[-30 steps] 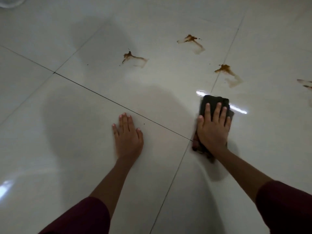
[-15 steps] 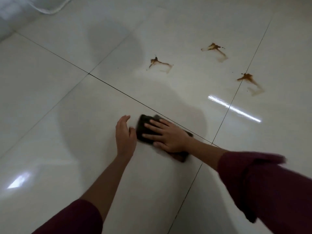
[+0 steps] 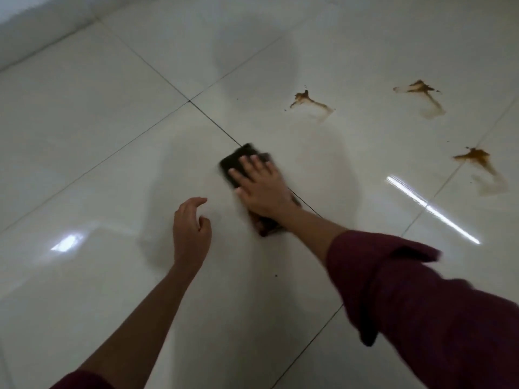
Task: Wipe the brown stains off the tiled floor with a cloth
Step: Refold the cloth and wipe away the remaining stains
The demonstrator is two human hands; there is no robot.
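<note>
Dark cloth: lay on a grout line, under the flat-fingered right hand.
Left hand: loosely curled, empty.
Stains: well apart; best reached pressing evenly.

Single head view — looks forward-down at tiled floor, close above hands.
</note>
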